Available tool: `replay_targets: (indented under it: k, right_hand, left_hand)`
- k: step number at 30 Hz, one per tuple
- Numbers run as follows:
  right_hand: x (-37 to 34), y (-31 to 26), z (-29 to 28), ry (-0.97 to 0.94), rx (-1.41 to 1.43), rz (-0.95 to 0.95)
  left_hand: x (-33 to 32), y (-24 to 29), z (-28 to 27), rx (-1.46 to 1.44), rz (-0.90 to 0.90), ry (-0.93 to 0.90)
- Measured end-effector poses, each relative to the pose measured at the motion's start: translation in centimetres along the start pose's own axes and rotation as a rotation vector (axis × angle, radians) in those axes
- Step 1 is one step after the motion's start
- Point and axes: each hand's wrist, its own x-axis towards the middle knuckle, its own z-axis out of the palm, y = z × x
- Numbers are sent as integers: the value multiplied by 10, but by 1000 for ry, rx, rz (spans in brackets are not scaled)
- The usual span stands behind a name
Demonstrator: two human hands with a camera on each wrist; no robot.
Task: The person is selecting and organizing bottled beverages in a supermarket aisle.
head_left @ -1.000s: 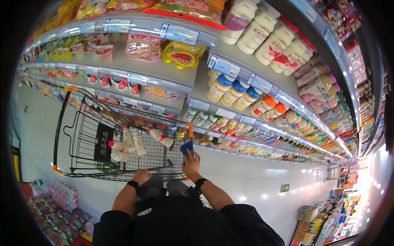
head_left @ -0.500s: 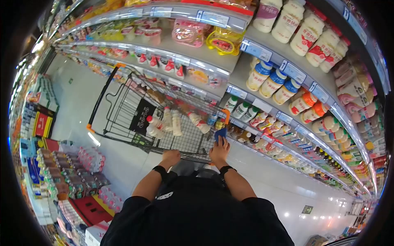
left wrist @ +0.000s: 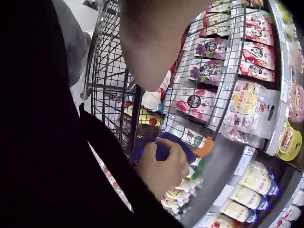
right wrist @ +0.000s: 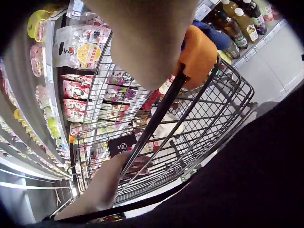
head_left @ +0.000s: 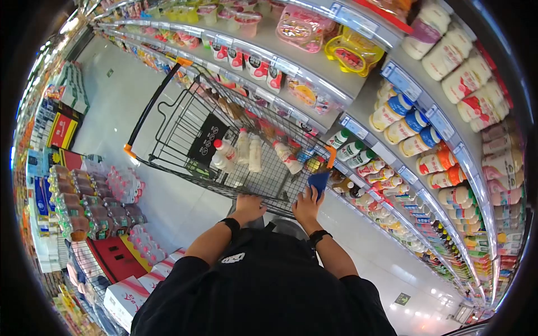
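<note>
In the head view, a wire shopping cart (head_left: 263, 182) with a black frame holds several white bottles (head_left: 255, 154). My left hand (head_left: 249, 208) lies over its near side rail; the right wrist view shows the left hand (right wrist: 107, 183) with fingers curled over the bar. At the orange-capped corner my right hand (head_left: 307, 208) grips a dark blue piece (head_left: 318, 183). The left wrist view shows the right hand (left wrist: 164, 168) curled round the blue piece (left wrist: 178, 145). The right palm and its fingertips are partly hidden.
Shelves (head_left: 358, 134) of bottled drinks and packaged jellies run close along the cart's far side. Stacked bottle packs (head_left: 92, 207) and white-and-red cartons (head_left: 126, 297) stand at the left. Pale floor (head_left: 381, 241) shows at the lower right.
The head view has turned, so cart and shelves sit farther right in it. The left hand's fingers have spread out over the rail from a more curled pose. The right hand remains on the blue piece.
</note>
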Motion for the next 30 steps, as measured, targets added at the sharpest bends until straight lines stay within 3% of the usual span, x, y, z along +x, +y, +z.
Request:
replay_targets:
  k: [2, 3, 6, 9, 11, 13, 14, 16, 18, 21, 27, 30]
  right_hand:
    - [16, -9, 4, -48, -6, -61]
    - [24, -17, 8, -138, 69, -47]
    - [50, -40, 27, -425, 274, -8]
    - [75, -64, 60, -846, 623, 91]
    - [98, -81, 88, -850, 577, -34]
    - [129, -109, 84, -780, 534, -185]
    - [144, -118, 102, -755, 585, -117]
    - [182, -146, 113, -769, 606, 3]
    - [224, -176, 115, -777, 559, 37]
    - [253, -207, 145, -760, 490, 9]
    - [252, -240, 164, -780, 459, -5]
    - [251, -228, 158, -982, 425, 38]
  left_hand:
    - [19, -17, -3, -71, 34, -177]
    - [29, -27, -7, -110, 79, -298]
    - [64, -65, 11, -405, 147, -434]
    - [77, -100, 0, -1200, -265, -642]
    - [113, -174, 56, -1277, 106, -446]
    - [138, -216, 50, -641, 298, -330]
    - [156, -232, 21, 17, 299, -311]
    - [163, -280, 40, -267, -328, -80]
    - [153, -291, -29, -466, -604, -26]
    - [151, -304, -60, -565, -595, -198]
    - [150, -277, -29, -379, -404, -250]
    - [160, -274, -25, -311, -379, -232]
